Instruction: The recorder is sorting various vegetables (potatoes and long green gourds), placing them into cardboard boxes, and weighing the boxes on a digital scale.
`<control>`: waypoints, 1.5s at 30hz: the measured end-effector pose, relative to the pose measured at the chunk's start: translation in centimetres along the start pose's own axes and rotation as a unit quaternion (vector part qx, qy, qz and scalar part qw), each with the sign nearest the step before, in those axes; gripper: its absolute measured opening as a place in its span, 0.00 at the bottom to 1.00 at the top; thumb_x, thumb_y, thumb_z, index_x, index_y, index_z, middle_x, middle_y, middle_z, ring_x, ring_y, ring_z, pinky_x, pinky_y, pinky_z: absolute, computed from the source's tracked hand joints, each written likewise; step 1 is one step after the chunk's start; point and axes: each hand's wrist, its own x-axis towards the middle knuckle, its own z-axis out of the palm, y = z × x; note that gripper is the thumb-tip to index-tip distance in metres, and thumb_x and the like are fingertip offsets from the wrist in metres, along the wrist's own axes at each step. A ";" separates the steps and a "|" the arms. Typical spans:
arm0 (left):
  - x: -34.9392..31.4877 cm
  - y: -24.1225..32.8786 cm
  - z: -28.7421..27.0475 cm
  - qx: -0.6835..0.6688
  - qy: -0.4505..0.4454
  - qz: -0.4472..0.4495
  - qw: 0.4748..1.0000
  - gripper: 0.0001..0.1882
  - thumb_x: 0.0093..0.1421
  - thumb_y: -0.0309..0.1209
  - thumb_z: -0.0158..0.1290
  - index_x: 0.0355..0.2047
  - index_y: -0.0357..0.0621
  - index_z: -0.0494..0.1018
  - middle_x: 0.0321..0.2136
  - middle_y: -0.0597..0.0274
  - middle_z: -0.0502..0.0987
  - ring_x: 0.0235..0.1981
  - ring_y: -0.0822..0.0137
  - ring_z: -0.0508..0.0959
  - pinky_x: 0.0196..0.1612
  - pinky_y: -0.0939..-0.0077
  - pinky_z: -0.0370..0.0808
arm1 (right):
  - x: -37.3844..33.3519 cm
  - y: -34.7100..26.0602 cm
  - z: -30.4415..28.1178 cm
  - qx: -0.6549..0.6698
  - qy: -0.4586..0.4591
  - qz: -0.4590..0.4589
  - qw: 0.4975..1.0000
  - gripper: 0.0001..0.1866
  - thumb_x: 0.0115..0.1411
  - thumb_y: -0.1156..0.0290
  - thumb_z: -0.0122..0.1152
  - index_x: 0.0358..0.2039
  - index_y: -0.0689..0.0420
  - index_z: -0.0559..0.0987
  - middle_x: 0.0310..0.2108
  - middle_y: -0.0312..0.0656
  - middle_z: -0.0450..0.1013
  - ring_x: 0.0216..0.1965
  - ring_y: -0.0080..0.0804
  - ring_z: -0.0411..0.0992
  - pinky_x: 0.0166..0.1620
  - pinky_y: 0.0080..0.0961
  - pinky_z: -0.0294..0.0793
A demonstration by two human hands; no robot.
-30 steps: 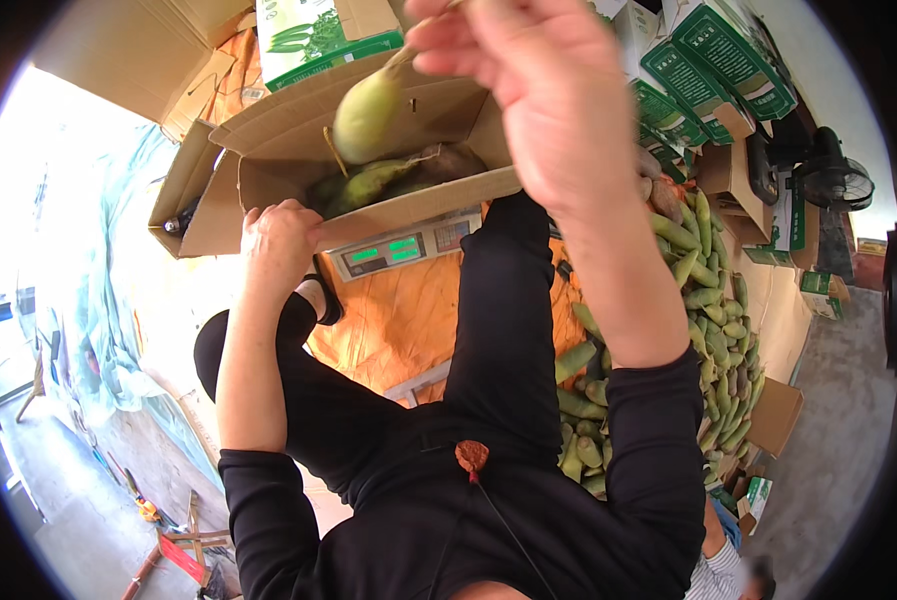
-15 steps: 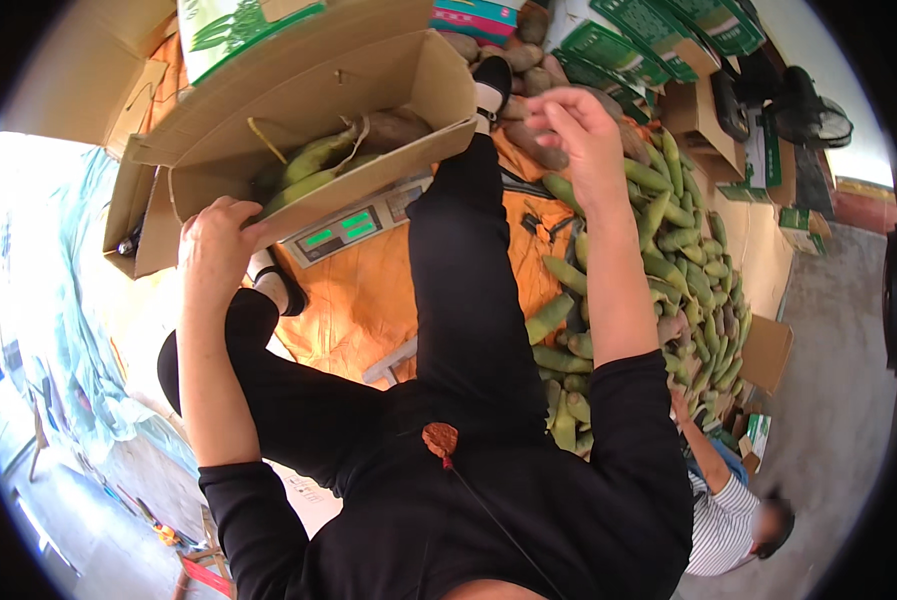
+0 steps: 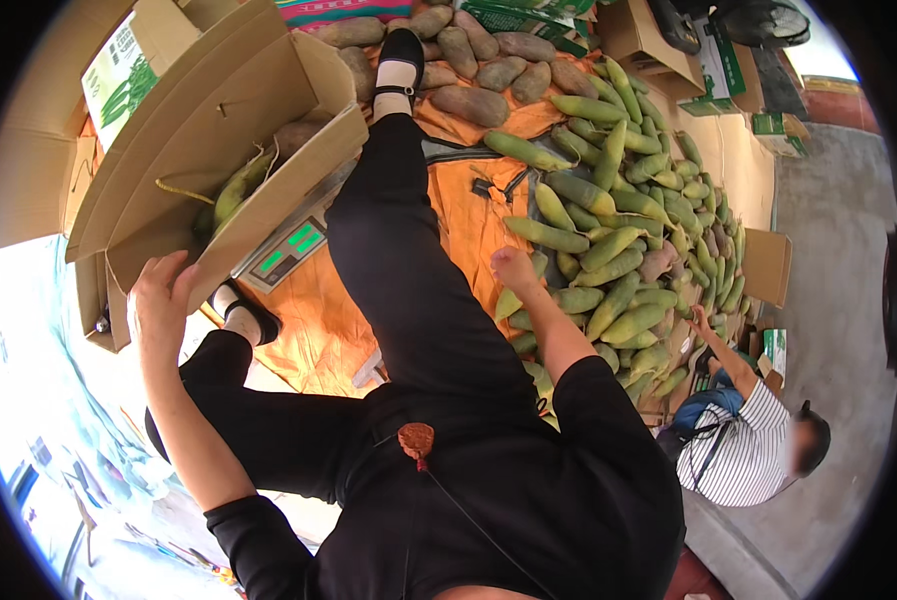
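Observation:
My left hand (image 3: 158, 305) grips the near left rim of an open cardboard box (image 3: 298, 175), thumb and fingers around the edge. Inside lie green radishes (image 3: 236, 195) and a reddish-brown root vegetable (image 3: 296, 138), partly hidden by the near wall. Under the box sits a digital scale (image 3: 283, 255) with lit green displays. My right hand (image 3: 513, 268) is closed at the left edge of a large heap of green radishes (image 3: 608, 265). Its fingers are curled out of sight, and I cannot make out what they hold.
Several reddish-brown root vegetables (image 3: 473, 105) lie past my foot on an orange sheet (image 3: 313, 345). Green-printed cartons (image 3: 713, 65) stand at the back. A person in a striped shirt (image 3: 738, 450) reaches toward the heap from the right.
My right hand has come down and back from beyond the heap, its spread fingers now curled. My left hand stays at the box rim. The whole view has swung to the right.

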 end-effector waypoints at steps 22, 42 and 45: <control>1.2 0.0 0.6 -0.012 0.031 -0.027 0.999 0.14 0.56 0.34 0.54 0.38 0.38 0.77 0.30 0.54 0.77 0.32 0.61 0.78 0.36 0.72 0.72 | 5.3 -3.8 -6.3 -0.457 0.034 0.011 0.889 0.19 0.54 0.65 0.57 0.47 0.51 0.70 0.50 0.41 0.67 0.56 0.40 0.62 0.51 0.42 0.67; 0.5 -0.7 0.5 -0.026 0.044 0.001 0.999 0.15 0.52 0.36 0.57 0.34 0.37 0.77 0.29 0.54 0.77 0.33 0.54 0.77 0.38 0.66 0.71 | 3.9 -5.0 -4.0 -0.628 -0.058 -0.093 0.770 0.24 0.53 0.63 0.62 0.51 0.47 0.66 0.50 0.36 0.66 0.55 0.34 0.62 0.53 0.42 0.61; 0.2 -0.8 0.4 -0.029 0.041 0.001 0.999 0.15 0.52 0.36 0.57 0.34 0.37 0.77 0.29 0.53 0.77 0.33 0.53 0.76 0.40 0.65 0.71 | 4.0 -6.0 -4.3 -0.545 -0.011 -0.131 0.828 0.28 0.53 0.65 0.63 0.53 0.49 0.65 0.51 0.39 0.65 0.54 0.38 0.62 0.53 0.42 0.62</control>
